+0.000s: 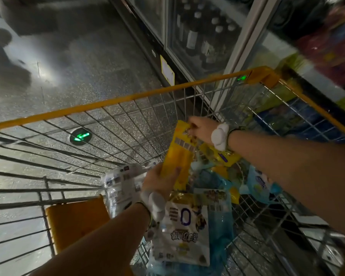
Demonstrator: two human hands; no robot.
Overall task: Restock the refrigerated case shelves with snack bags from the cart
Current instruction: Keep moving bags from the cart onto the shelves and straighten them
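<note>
A flat yellow snack bag point(179, 154) with a row of grey label patches is held above the wire cart point(116, 101). Four or five more bags, white, blue and yellow, lie heaped in the cart. The right hand point(200, 129) pinches the bag's top edge; the left hand point(160, 179) grips its lower part.

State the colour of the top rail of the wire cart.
Yellow: the wire cart's top rail shows best in the head view.

Bare forearms; a white, seemingly padded band point(220, 136) on each wrist.
</note>
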